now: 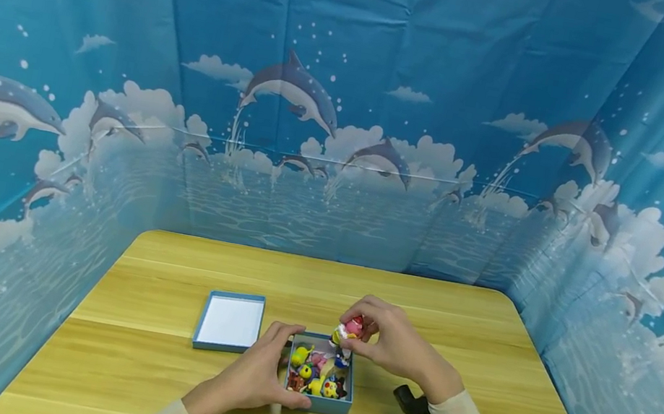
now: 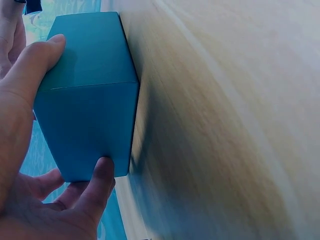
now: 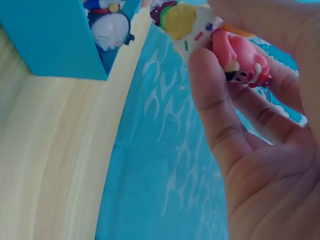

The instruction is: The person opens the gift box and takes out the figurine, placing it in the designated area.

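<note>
A blue open-topped box stands on the table, holding several small toy figures, among them a yellow one. My left hand grips the box at its left side, the thumb by the front wall; the left wrist view shows fingertips against the blue wall. Above the box's back right corner, my right hand pinches a toy figurine, pink with a white, yellow and green part. That figurine is partly covered by the fingers in the right wrist view. Below it, a dark-and-white figure shows inside the box.
To the left of the box lies a shallow blue lid, its white inside facing up. The wooden table ends at a dolphin-patterned curtain behind and at both sides. A black wrist mount sits by the right sleeve.
</note>
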The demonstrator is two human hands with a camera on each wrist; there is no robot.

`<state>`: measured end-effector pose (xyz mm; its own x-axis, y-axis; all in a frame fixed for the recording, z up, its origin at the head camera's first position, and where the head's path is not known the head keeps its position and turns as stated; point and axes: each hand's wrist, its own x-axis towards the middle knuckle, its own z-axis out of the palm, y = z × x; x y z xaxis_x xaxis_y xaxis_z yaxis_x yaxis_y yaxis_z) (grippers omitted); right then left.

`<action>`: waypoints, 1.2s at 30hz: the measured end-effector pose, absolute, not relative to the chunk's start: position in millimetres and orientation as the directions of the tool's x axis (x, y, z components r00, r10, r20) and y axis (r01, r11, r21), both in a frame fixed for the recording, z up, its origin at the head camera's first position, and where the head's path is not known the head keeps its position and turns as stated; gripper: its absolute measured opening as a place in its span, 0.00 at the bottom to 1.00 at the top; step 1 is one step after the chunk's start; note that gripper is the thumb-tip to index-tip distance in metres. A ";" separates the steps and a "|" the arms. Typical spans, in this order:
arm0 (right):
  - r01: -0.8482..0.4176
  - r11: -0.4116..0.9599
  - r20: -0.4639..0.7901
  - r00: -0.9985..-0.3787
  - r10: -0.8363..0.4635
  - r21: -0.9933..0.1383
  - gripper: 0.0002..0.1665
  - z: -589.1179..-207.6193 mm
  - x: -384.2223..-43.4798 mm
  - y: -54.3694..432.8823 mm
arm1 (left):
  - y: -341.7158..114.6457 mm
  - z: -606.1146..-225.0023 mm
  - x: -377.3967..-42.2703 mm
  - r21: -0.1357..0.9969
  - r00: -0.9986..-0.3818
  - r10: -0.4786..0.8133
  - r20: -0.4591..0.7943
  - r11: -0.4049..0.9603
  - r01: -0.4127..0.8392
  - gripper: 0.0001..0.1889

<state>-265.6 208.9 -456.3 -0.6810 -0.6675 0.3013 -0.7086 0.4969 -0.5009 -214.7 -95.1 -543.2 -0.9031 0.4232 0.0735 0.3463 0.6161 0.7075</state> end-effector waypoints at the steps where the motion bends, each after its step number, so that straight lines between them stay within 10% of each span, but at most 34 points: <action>1: -0.704 0.500 0.298 -0.685 -0.665 -0.504 0.16 -455.3 -265.9 210.4 | -95.0 -542.9 -214.4 0.708 -0.903 0.423 0.071 0.616 0.344 0.68; 36: -0.388 0.740 0.233 -0.922 -0.310 -0.549 0.14 -489.4 -293.4 240.2 | -94.3 -541.8 -211.4 0.724 -0.914 0.402 0.045 0.618 0.308 0.69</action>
